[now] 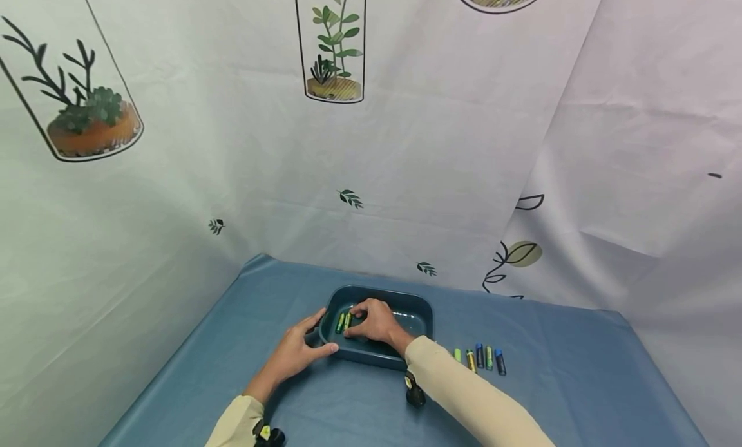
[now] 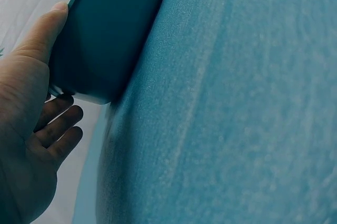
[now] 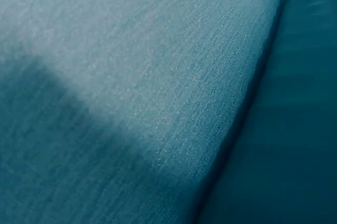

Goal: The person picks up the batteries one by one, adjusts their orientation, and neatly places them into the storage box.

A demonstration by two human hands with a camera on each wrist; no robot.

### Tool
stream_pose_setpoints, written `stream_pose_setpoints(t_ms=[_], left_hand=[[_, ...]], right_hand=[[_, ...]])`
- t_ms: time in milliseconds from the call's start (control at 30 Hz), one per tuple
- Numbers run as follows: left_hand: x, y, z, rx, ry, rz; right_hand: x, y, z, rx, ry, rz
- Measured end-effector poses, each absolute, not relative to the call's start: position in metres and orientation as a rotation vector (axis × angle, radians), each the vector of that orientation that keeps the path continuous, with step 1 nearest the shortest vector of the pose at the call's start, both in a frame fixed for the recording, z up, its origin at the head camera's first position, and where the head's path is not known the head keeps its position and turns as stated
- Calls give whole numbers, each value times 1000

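A dark teal baking dish (image 1: 371, 355) with a loop handle at its left end stands on the blue cloth. My left hand (image 1: 294, 351) holds that end, thumb along the near side and forefinger at the far corner. In the left wrist view, the thumb of the left hand (image 2: 31, 92) presses the dish wall (image 2: 105, 39) and the other fingers curl below it. Reaching inside, my right hand (image 1: 377, 321) pinches a green battery (image 1: 348, 321) between thumb and forefinger. Another green battery (image 1: 340, 323) lies just left of it. The right wrist view shows mainly the dish's side (image 3: 284, 118).
Right of the dish, several batteries lie in a loose row on the cloth, among them a blue one (image 1: 500, 362) and a green one (image 1: 489, 358); the right sleeve (image 1: 464, 386) passes close to them. A printed fabric wall (image 1: 394, 228) rises behind the table.
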State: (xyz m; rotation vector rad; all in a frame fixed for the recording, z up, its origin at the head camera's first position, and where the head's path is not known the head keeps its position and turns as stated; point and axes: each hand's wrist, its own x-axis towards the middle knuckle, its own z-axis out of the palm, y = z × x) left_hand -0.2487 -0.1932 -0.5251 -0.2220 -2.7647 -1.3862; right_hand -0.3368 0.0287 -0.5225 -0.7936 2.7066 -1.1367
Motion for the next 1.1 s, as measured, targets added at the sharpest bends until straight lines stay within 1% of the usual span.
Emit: stream_pose_setpoints(t_ms=[500, 1100], left_hand=[[-247, -193, -522, -230, -2766, -1374], [-249, -194, -525, -234, -2773, -1383]], right_hand=[[-335, 26, -524, -760, 2716, -1112], [-337, 27, -525, -800, 2718, -1105]])
